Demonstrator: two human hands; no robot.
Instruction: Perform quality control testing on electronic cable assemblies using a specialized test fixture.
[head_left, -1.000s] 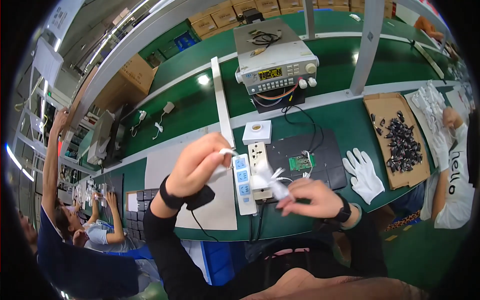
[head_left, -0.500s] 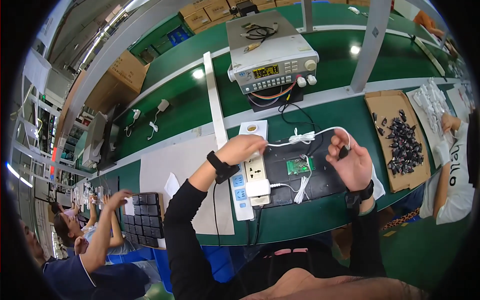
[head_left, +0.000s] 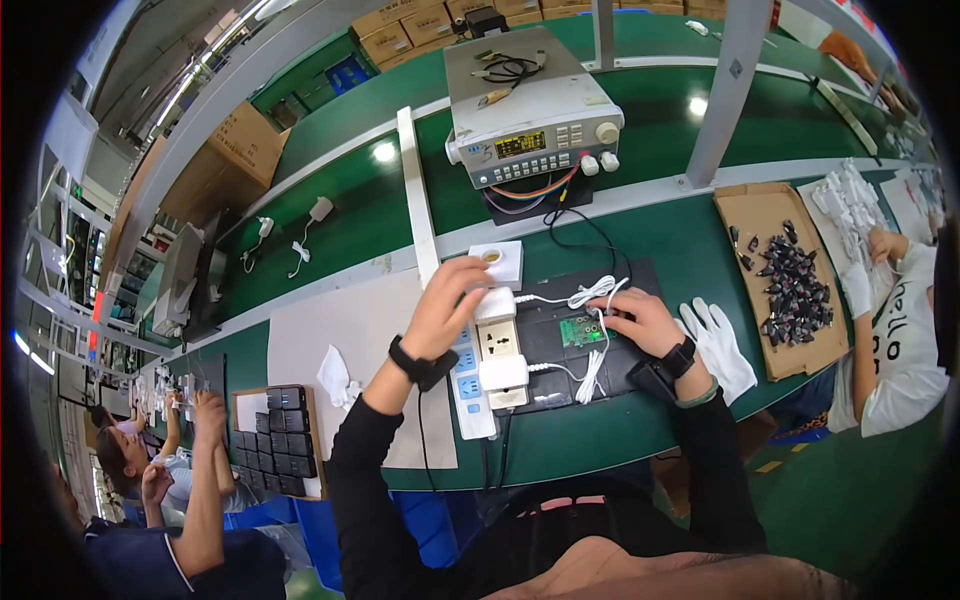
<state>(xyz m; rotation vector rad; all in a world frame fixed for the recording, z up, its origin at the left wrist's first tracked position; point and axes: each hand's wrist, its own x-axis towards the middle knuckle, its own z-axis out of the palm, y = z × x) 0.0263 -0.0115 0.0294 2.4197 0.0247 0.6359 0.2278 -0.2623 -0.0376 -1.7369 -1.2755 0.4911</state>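
Both hands have come down since the earlier frame: the left hand [head_left: 455, 300] now rests on a white adapter [head_left: 494, 304] plugged at the far end of a beige socket block [head_left: 500, 345], and the right hand [head_left: 640, 320], which was raised beside the cable, now lies on the black mat [head_left: 560, 350]

Head view: the left grip curls over the white adapter, fingers closed on it. A second white adapter [head_left: 503, 374] sits on the near end of the block, just below that grip. The right grip presses flat on a bundled white cable [head_left: 592, 292], beside a small green circuit board [head_left: 580, 331]; whether it clasps the cable I cannot tell. White gloves [head_left: 722, 345] lie right of the right grip on the green tabletop [head_left: 620, 420]. A grey test instrument [head_left: 530, 115] stands beyond both hands
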